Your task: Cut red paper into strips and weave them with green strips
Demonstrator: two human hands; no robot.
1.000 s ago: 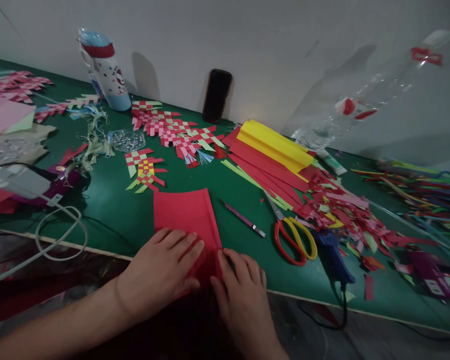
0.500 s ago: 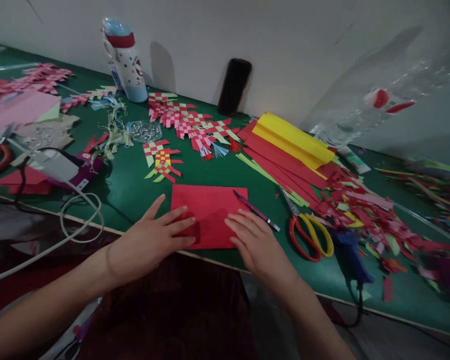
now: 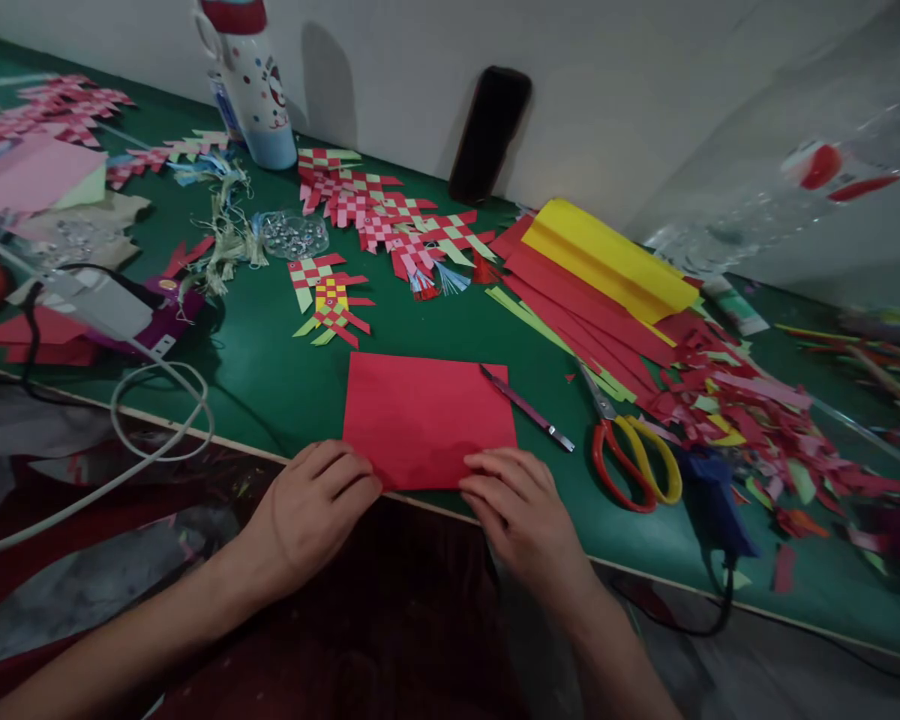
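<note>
Left hand (image 3: 307, 510) and right hand (image 3: 521, 505) sit apart, curled at near corners of the red sheet (image 3: 427, 415) (gripping or pressing, cannot tell).

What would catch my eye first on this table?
A red sheet lies flat at the near edge of the table, with the left hand and right hand at its near corners. Right of it lie a craft knife and scissors; behind, woven paper pieces and a yellow sheet.

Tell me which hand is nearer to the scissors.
Right. The right hand sits at the near right corner of the red paper, just left of the scissors; the left hand is at its near left corner, farther away.
</note>
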